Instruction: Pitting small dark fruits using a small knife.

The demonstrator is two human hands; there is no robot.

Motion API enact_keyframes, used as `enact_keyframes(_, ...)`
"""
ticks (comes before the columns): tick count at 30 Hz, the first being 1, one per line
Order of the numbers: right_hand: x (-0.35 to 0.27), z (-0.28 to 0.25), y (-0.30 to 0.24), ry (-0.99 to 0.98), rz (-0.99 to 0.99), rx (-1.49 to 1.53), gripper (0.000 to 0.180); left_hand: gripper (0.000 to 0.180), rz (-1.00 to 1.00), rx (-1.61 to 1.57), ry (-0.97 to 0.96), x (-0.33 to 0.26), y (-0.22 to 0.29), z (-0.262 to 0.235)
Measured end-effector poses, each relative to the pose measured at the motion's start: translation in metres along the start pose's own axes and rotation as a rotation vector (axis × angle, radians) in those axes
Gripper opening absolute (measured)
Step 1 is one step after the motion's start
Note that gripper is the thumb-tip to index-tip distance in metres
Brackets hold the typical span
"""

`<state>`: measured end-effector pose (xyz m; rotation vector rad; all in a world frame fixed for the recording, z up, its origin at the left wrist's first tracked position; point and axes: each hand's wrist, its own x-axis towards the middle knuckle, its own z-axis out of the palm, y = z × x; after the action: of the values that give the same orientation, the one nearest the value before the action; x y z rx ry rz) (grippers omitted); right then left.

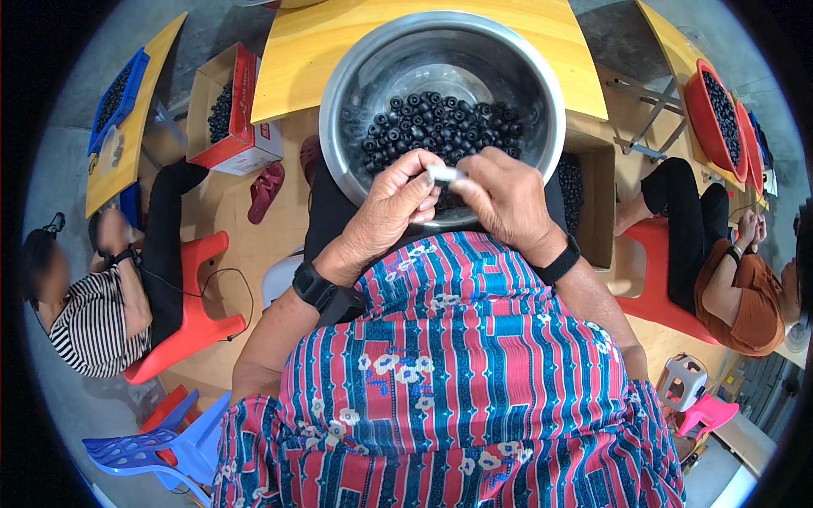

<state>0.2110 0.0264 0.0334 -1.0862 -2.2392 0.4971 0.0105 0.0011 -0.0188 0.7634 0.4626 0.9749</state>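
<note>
Both my hands meet over the near rim of a large steel bowl. My left hand is closed, its thumb and fingers pinching a small pale piece whose kind I cannot make out. From the other side my right hand curls in, slightly blurred, thumb and forefinger closed at the piece's right end. Its other fingers are folded under and partly hidden. Below the hands, many small black round parts with holes lie heaped in the bowl, which rests over my lap.
A yellow table stands beyond the bowl. Boxes of black parts, a red carton and a brown carton, flank me. People sit on red stools at both sides. A red sandal lies on the floor.
</note>
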Motion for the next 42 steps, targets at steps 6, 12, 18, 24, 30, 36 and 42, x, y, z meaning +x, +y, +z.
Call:
enact_keyframes(6, 0.004, 0.005, 0.021, 0.146, 0.360, 0.165, 0.019, 0.023, 0.026, -0.221, 0.118, -0.003, 0.006, -0.002)
enact_keyframes(12, 0.002, 0.013, 0.027, 0.061, 0.280, -0.073, 0.025, 0.025, 0.015, -0.459, 0.206, -0.004, 0.006, -0.015)
enact_keyframes(18, 0.005, 0.018, 0.027, -0.055, 0.291, -0.141, 0.026, 0.019, -0.030, -0.453, 0.252, -0.003, -0.001, -0.018)
enact_keyframes(24, 0.009, 0.022, 0.024, -0.121, 0.345, -0.233, 0.024, 0.017, -0.036, -0.417, 0.228, -0.004, -0.004, -0.017)
enact_keyframes(30, 0.009, 0.028, 0.032, -0.155, 0.296, -0.256, 0.023, 0.016, -0.083, -0.314, 0.292, -0.003, 0.001, -0.011)
enact_keyframes(36, 0.011, 0.028, 0.032, -0.169, 0.375, -0.209, 0.020, 0.016, -0.051, -0.363, 0.241, -0.002, -0.009, -0.020)
enact_keyframes(42, 0.008, 0.020, 0.024, -0.013, 0.369, 0.460, 0.021, 0.022, -0.116, -0.128, 0.279, 0.000, 0.000, -0.004)
